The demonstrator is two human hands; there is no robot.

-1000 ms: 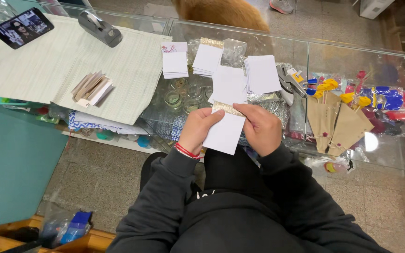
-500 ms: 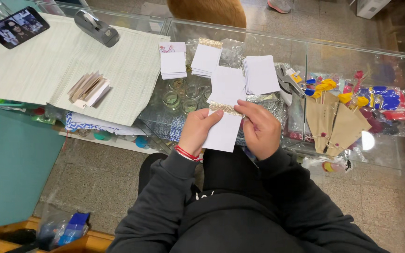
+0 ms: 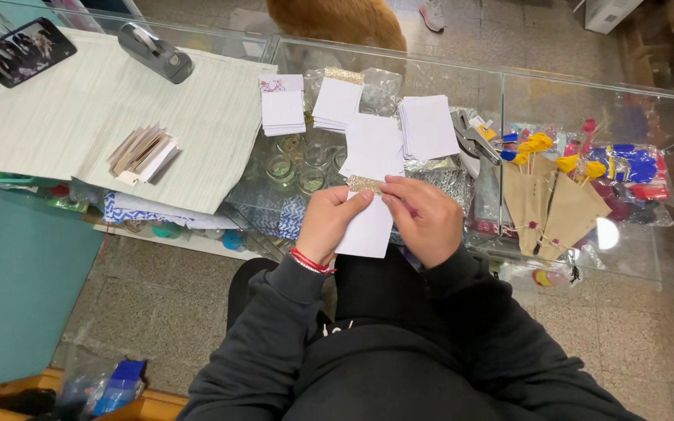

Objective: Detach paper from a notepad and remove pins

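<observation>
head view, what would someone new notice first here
Likely the two hands at centre: the left hand and right hand pinch a white card with a gold glitter strip along its top, above a glass counter. Behind it lie stacks of white cards; to the right, bright blue and yellow trinkets show under the glass.
</observation>
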